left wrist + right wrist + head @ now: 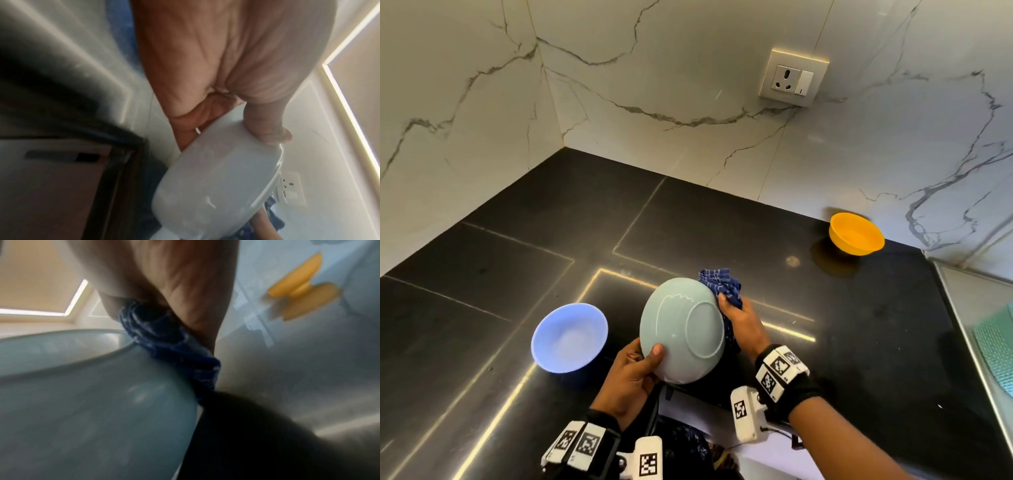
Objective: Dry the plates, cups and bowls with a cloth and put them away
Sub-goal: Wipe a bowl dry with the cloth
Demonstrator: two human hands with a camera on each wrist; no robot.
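A pale green bowl [681, 329] is held above the black counter with its underside turned toward me. My left hand [640, 366] grips its lower rim, thumb on the outside; the left wrist view shows the same bowl [216, 186] under my thumb. My right hand [739, 318] holds a bunched dark blue cloth [722, 282] and presses it against the bowl's right edge. In the right wrist view the cloth [170, 344] lies between my palm and the bowl [92, 402]. A light blue bowl [568, 337] stands upright on the counter to the left. An orange bowl [856, 233] stands at the back right.
The black stone counter [859, 342] runs into a corner of white marble walls. A wall socket [792, 78] sits above the back edge. At the far right is a steel surface with a green mat [996, 346]. A drawer front [51, 186] shows below the counter edge.
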